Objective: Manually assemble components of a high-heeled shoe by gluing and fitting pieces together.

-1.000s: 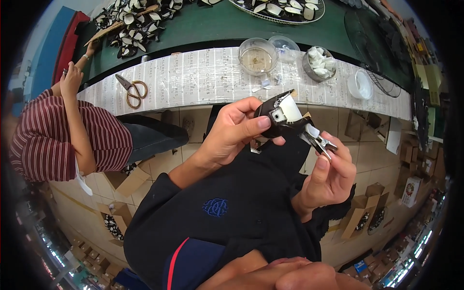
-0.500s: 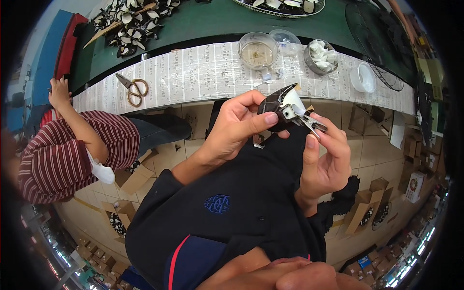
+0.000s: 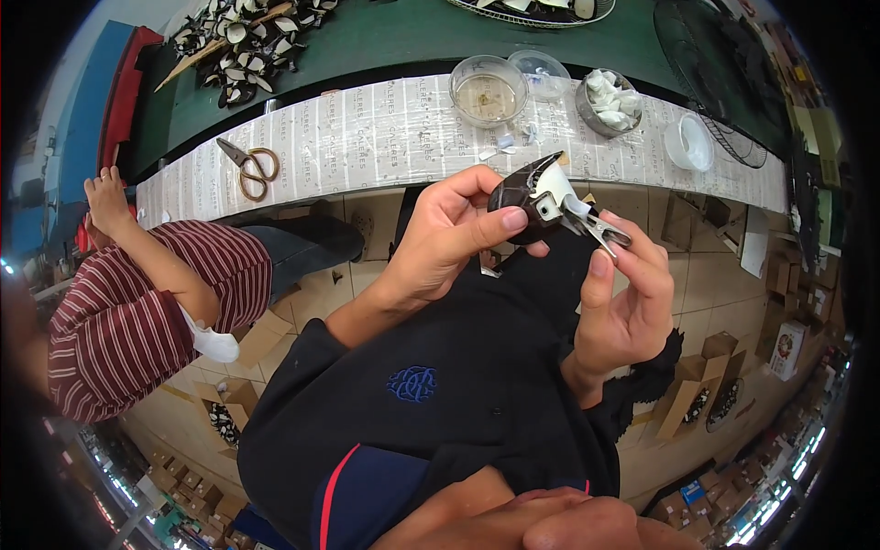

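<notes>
My left hand [image 3: 454, 229] grips a glossy black shoe upper [image 3: 521, 194] with a pale inner side and a small square buckle-like ornament, thumb pressed on its near side. Between the thumb and fingers of my right hand [image 3: 631, 298] is a small metal clip [image 3: 605, 234]. The clip's jaws hold a bit of white material [image 3: 576, 205] against the upper, beside the ornament. Both hands are raised in front of my body, just short of the table edge. Whether the white bit touches the ornament itself I cannot tell.
On the patterned table strip [image 3: 367, 142] lie scissors [image 3: 249, 169], a clear bowl of liquid [image 3: 489, 92], a metal bowl of white wads [image 3: 609, 103] and a plastic cup [image 3: 689, 142]. A green belt [image 3: 394, 41] behind carries piled shoe pieces [image 3: 240, 60]. A co-worker [image 3: 147, 302] sits left.
My right hand and the clip have shifted slightly right, while the upper stays almost in place. The co-worker's arm and body have moved a little.
</notes>
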### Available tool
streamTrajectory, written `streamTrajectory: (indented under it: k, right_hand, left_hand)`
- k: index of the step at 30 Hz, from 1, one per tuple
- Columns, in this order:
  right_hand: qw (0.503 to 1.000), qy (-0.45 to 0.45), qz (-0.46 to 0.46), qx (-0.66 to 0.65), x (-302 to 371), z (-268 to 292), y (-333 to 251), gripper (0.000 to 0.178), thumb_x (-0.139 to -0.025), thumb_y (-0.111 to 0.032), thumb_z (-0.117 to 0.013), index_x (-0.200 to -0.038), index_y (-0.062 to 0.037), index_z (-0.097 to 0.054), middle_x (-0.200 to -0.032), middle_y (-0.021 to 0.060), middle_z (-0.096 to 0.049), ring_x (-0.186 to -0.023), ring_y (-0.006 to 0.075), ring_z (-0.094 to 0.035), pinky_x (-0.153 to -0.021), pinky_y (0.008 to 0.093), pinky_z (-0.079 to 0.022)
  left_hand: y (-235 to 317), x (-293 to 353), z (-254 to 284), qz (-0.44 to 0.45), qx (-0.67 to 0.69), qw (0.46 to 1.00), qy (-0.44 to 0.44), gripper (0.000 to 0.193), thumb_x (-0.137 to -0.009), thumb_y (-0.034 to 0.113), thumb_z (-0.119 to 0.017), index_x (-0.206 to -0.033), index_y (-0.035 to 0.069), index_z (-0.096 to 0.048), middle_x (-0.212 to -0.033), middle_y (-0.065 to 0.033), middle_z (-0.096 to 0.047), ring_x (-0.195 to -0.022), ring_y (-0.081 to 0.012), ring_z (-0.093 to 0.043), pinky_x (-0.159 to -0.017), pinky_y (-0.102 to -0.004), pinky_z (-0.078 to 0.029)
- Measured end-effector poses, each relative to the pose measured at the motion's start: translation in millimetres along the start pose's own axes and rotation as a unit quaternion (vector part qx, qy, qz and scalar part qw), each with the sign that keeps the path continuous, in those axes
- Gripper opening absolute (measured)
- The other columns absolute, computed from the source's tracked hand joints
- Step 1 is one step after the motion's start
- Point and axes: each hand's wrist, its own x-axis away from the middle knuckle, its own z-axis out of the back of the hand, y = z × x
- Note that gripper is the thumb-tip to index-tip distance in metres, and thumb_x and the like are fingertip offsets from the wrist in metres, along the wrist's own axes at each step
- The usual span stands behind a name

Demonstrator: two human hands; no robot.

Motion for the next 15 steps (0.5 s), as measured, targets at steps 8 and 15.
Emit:
streamTrajectory:
  k: [8, 15]
  right_hand:
    - [0.998, 0.048, -0.025, 0.016, -3.0, 4.8, -0.8, 0.019, -0.078, 0.006, -0.067, -0.094, 0.0027, -0.057, -0.097, 0.0215, -0.067, -0.078, 0.0215, -0.060, -0.070, 0.0282, -0.049]
    - [1.000, 0.004, -0.002, 0.022, -0.8, 3.5, 1.0, 0.020, -0.076, 0.004, -0.069, -0.093, 0.0017, -0.058, -0.094, 0.0202, -0.068, -0.075, 0.0221, -0.060, -0.070, 0.0291, -0.047]
  left_hand:
    - [0.5, 1.1, -0.2, 0.004, -0.003, 1.000, 0.009, 0.017, -0.088, 0.014, -0.065, -0.094, 0.004, -0.053, -0.093, -0.0090, -0.066, -0.079, -0.0186, -0.070, -0.048, -0.0170, -0.043]
    - [-0.8, -0.7, -1.3, 0.005, -0.012, 1.000, 0.013, 0.017, -0.088, 0.014, -0.065, -0.094, 0.004, -0.054, -0.093, -0.0089, -0.066, -0.079, -0.0186, -0.070, -0.049, -0.0174, -0.043]
